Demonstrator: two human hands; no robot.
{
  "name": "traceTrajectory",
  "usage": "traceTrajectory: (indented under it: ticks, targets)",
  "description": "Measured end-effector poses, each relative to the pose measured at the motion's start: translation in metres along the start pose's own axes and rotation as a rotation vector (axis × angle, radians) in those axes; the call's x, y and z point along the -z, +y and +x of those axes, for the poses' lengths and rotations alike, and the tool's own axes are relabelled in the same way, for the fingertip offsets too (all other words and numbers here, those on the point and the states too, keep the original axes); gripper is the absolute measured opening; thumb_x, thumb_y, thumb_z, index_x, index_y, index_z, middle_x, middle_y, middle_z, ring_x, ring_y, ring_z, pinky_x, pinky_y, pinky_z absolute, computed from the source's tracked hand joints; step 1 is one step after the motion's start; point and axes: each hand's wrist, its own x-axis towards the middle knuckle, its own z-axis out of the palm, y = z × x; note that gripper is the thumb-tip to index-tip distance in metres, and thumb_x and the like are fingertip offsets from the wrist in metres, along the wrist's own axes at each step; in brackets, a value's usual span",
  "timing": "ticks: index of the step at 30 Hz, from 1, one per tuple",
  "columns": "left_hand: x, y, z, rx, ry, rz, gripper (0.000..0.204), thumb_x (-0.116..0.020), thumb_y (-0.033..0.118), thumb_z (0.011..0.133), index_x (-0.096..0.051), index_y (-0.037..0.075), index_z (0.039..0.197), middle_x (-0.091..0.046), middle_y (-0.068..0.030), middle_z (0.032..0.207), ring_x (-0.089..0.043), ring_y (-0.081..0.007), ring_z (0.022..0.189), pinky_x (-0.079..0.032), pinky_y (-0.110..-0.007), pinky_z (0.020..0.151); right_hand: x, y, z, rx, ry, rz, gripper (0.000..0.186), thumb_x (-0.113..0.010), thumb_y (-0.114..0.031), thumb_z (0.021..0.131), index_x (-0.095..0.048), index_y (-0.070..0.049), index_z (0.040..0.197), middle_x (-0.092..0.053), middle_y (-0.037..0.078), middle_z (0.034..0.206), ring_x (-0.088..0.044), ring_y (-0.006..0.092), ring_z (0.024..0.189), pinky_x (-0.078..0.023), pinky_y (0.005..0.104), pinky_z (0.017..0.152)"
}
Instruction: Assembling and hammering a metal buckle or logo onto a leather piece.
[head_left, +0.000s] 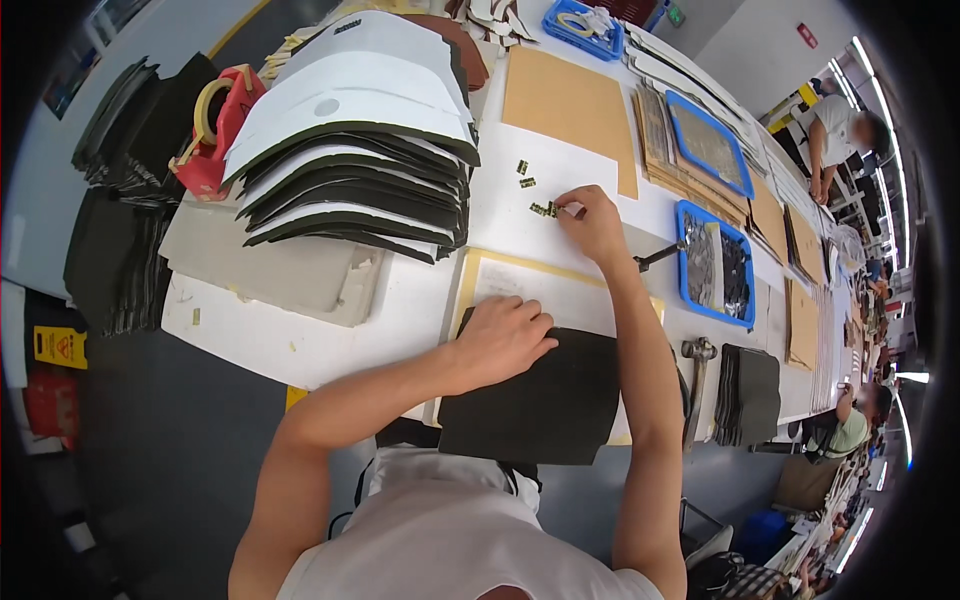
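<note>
A black sheet [535, 405] lies in front of me, its lower part reaching past the table's front edge. My left hand [503, 342] rests at its upper left, fingers bent together and closed on the sheet's edge area. Farther off, my right hand [590, 222] pinches at a small cluster of brass-coloured metal pieces [540, 209] on white paper. Thumb and fingertips are closed on one small piece, partly hidden by the fingers. More such metal pieces [526, 182] lie just beyond. Under the black sheet is a pale board with yellowish edges [500, 268].
At left stands a tall stack of black and white panels [350, 150], beside a red tape dispenser [222, 135]. On the right are a blue tray [748, 290] of dark pieces, a hammer [697, 375] and stacked black pieces [747, 395]. Brown board [565, 95] lies behind. Other people work far right.
</note>
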Motion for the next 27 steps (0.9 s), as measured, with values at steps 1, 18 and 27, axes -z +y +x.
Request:
traceTrajectory:
  ticks: [1, 18, 27]
  targets:
    - [0.001, 0.000, 0.000, -0.003, -0.002, -0.007, 0.023, -0.075, 0.028, 0.090, -0.069, 0.005, 0.087, -0.065, -0.0082, 0.086, -0.067, -0.0272, 0.081, -0.054, -0.042, 0.072, 0.000, -0.003, 0.000, 0.028, -0.013, 0.068, 0.014, -0.072, -0.013, 0.084, -0.079, -0.010, 0.095, -0.073, 0.010, 0.103, -0.072, 0.0276, 0.080, -0.058, 0.0375, 0.076]
    - [-0.007, -0.004, 0.000, -0.038, 0.023, -0.050, 0.020, -0.076, 0.025, 0.089, -0.069, 0.007, 0.093, -0.063, -0.0074, 0.082, -0.066, -0.0281, 0.077, -0.053, -0.042, 0.069, 0.016, 0.000, -0.013, 0.042, -0.055, 0.003, 0.021, -0.071, -0.010, 0.080, -0.075, -0.009, 0.100, -0.073, 0.008, 0.099, -0.070, 0.0253, 0.078, -0.057, 0.0387, 0.075]
    - [-0.006, -0.004, 0.000, -0.037, 0.005, -0.065, 0.020, -0.075, 0.025, 0.090, -0.069, 0.006, 0.094, -0.063, -0.0079, 0.082, -0.067, -0.0290, 0.078, -0.054, -0.043, 0.070, 0.026, -0.002, -0.015, -0.099, -0.248, -0.058, 0.027, -0.077, -0.017, 0.073, -0.077, -0.004, 0.097, -0.073, 0.010, 0.081, -0.070, 0.0250, 0.076, -0.056, 0.0365, 0.075]
